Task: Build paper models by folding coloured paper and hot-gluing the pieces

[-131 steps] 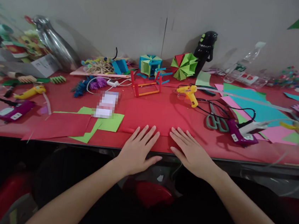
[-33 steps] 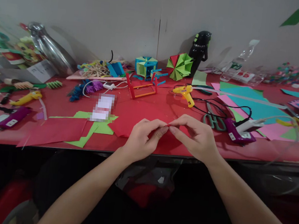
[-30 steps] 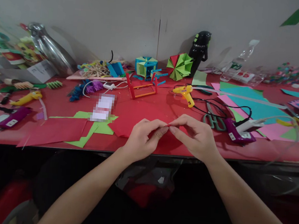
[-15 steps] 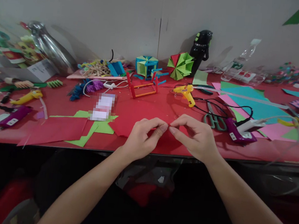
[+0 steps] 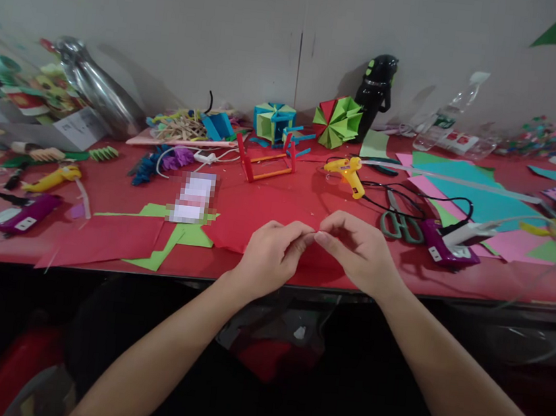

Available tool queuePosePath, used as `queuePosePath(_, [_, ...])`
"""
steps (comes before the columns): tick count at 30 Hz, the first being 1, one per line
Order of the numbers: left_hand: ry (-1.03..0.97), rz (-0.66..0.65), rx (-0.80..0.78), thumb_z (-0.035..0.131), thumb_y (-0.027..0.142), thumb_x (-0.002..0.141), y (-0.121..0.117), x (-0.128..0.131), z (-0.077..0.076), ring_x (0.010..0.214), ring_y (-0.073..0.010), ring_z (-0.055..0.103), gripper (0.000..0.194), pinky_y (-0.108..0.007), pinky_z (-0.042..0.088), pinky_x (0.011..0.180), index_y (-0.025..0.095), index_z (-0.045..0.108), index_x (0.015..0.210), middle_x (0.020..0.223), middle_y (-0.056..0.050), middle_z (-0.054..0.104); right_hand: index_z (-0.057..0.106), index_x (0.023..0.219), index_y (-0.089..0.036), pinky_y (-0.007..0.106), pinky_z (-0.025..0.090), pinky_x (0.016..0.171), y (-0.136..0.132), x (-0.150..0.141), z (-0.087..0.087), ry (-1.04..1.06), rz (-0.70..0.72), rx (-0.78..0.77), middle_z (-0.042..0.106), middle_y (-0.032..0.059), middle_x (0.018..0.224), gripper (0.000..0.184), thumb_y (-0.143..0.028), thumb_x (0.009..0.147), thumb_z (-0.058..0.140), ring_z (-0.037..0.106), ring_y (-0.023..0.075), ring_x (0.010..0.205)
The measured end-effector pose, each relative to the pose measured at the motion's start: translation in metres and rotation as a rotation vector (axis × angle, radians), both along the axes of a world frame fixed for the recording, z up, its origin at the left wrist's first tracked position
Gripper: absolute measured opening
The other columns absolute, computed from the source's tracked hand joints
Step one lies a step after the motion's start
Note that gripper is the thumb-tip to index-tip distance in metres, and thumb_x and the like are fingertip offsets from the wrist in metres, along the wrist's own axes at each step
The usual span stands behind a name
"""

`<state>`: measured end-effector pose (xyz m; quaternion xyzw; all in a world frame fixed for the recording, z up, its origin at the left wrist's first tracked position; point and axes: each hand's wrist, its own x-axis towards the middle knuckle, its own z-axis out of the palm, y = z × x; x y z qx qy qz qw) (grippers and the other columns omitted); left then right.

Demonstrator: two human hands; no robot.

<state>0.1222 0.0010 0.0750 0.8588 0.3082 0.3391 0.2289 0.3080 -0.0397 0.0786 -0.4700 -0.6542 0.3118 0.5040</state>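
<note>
A sheet of red paper [image 5: 252,215] lies on the red table [image 5: 499,281] near its front edge, partly lifted. My left hand [image 5: 269,257] and my right hand [image 5: 359,253] meet over it, fingertips almost touching, each pinching the paper's raised edge between thumb and fingers. Most of the paper's near part is hidden under my hands.
Another red sheet [image 5: 106,239] and green scraps [image 5: 183,234] lie to the left. A yellow glue gun [image 5: 347,172], scissors [image 5: 398,224] and a purple glue gun [image 5: 445,249] lie to the right. Folded paper shapes [image 5: 338,118], a black bottle [image 5: 377,89] and coloured sheets [image 5: 473,195] fill the back.
My hands were flat on the red paper 4.4 s ago; they have since lifted and pinched its edge. In the last second they have hardly moved.
</note>
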Motion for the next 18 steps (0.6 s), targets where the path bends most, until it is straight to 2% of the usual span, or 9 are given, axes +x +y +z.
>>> queuePosePath(3, [0.081, -0.010, 0.007, 0.047, 0.027, 0.103, 0.000, 0.000, 0.000, 0.072, -0.0165, 0.066, 0.019, -0.027, 0.046, 0.068, 0.018, 0.064, 0.104, 0.083, -0.003, 0.072, 0.063, 0.087, -0.022, 0.026, 0.049, 0.071, 0.001, 0.003, 0.001, -0.047, -0.047, 0.032, 0.062, -0.0008, 0.081, 0.012, -0.032, 0.094, 0.064, 0.059, 0.0132, 0.075])
queuePosePath(9, [0.317, 0.068, 0.202, 0.045, 0.023, 0.102, 0.010, -0.007, -0.009, 0.075, -0.0191, 0.070, 0.020, -0.027, 0.049, 0.065, 0.017, 0.063, 0.109, 0.087, -0.006, 0.075, 0.063, 0.087, -0.024, 0.030, 0.047, 0.065, 0.006, 0.024, 0.001, -0.088, -0.260, 0.174, 0.063, 0.0017, 0.085, 0.014, -0.037, 0.092, 0.065, 0.058, 0.0165, 0.076])
queuePosePath(11, [0.305, 0.070, 0.249, 0.043, 0.021, 0.102, 0.016, -0.011, -0.012, 0.083, -0.0196, 0.070, 0.021, -0.028, 0.051, 0.071, 0.018, 0.063, 0.110, 0.093, -0.007, 0.075, 0.064, 0.087, -0.024, 0.031, 0.048, 0.068, 0.008, 0.030, 0.002, -0.070, -0.307, 0.225, 0.064, 0.0020, 0.086, 0.013, -0.036, 0.091, 0.066, 0.059, 0.0177, 0.079])
queuePosePath(14, [0.209, 0.054, 0.371, 0.043, 0.018, 0.102, 0.023, -0.014, -0.014, 0.104, -0.0221, 0.065, 0.022, -0.034, 0.050, 0.086, 0.018, 0.064, 0.110, 0.113, -0.011, 0.070, 0.065, 0.086, -0.024, 0.033, 0.048, 0.075, 0.011, 0.037, 0.003, 0.006, -0.348, 0.289, 0.063, 0.0010, 0.084, 0.010, -0.033, 0.090, 0.068, 0.060, 0.0175, 0.081])
queuePosePath(18, [0.221, 0.182, 0.536, 0.047, 0.016, 0.100, 0.028, -0.019, -0.013, 0.095, -0.0226, 0.060, 0.024, -0.036, 0.045, 0.083, 0.019, 0.066, 0.113, 0.107, -0.011, 0.066, 0.065, 0.084, -0.024, 0.034, 0.049, 0.078, 0.015, 0.041, 0.000, 0.128, -0.390, 0.368, 0.064, 0.0005, 0.084, 0.009, -0.031, 0.088, 0.071, 0.061, 0.0173, 0.082])
